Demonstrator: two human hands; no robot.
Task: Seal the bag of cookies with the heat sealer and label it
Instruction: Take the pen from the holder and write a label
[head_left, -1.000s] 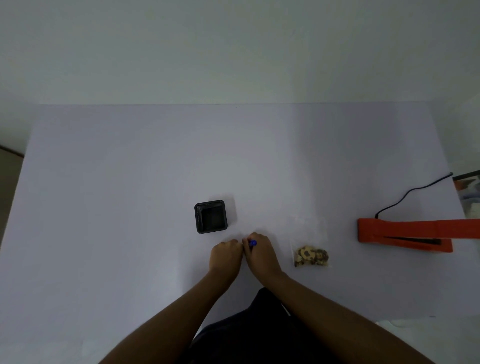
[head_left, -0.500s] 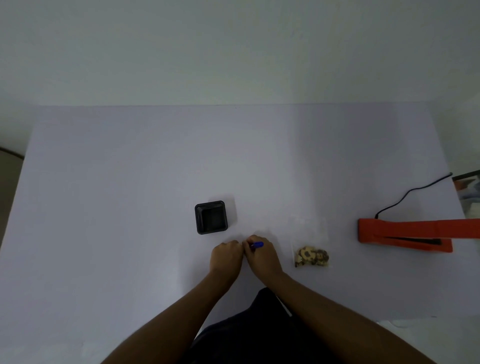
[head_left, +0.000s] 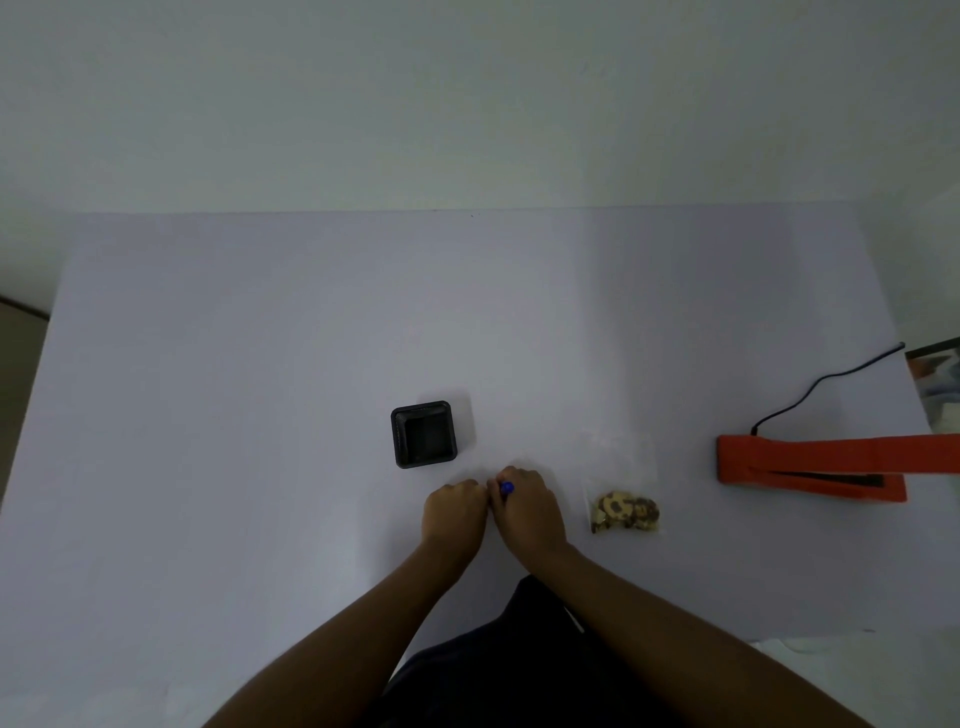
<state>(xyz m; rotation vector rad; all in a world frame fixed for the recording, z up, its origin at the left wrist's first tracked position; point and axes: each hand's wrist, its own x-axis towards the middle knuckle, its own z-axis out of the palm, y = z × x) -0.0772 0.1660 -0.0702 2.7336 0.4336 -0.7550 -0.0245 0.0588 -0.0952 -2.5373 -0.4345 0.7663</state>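
Note:
A clear plastic bag of cookies (head_left: 623, 506) lies flat on the white table (head_left: 260, 364), right of my hands. The orange heat sealer (head_left: 810, 467) rests at the right edge with its jaw slightly apart. My right hand (head_left: 527, 512) is closed around a blue pen (head_left: 506, 488), only the pen's blue tip showing between the fingers. My left hand (head_left: 453, 514) is fisted right beside it, knuckles touching the right hand; whatever it presses on is hidden beneath the hands.
A small black square container (head_left: 423, 434) stands just behind my left hand. The sealer's black cord (head_left: 821, 384) runs off the table's right edge. A wall rises behind the table's far edge.
The blue pen tip has shifted slightly within my right hand, back toward the left. Both hands stay at the same spot on the table.

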